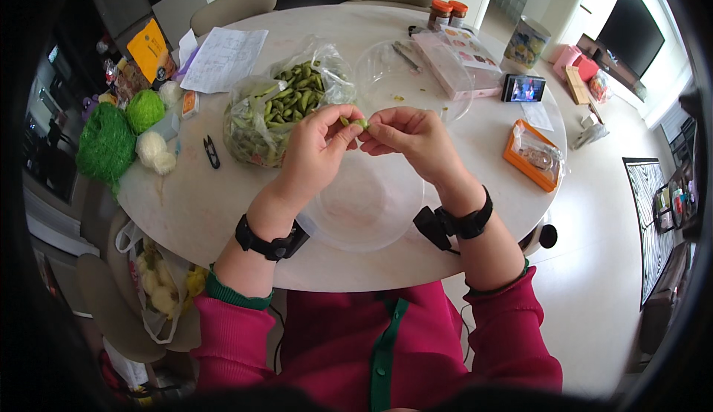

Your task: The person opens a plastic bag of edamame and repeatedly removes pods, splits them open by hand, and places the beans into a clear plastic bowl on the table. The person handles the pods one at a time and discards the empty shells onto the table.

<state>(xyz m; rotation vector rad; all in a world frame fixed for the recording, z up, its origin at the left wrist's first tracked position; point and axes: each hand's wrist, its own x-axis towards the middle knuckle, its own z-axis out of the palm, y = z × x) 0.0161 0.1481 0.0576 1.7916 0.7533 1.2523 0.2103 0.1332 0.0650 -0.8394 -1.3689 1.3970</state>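
Note:
Both hands meet over the near middle of the round table, pinching a green soybean pod [356, 123] between thumbs and fingertips. My left hand [325, 133] holds the pod's left part; my right hand [409, 136] grips its right end. Behind my left hand, an open clear plastic bag [245, 133] is full of green soybean pods [292, 97]. Below the hands sits a clear round plastic bowl [365, 206]. Beyond my right hand is another clear round container [384, 80] with small bits in it. Each wrist wears a black strap device.
Thread snips [211, 152], balls of yarn [146, 111] and papers [225, 58] lie at left. On the right are an orange tray [532, 155], a lit phone [523, 89], a pink box [451, 66] and a tall tin [526, 42]. Orange-lidded jars [440, 14] stand at the back.

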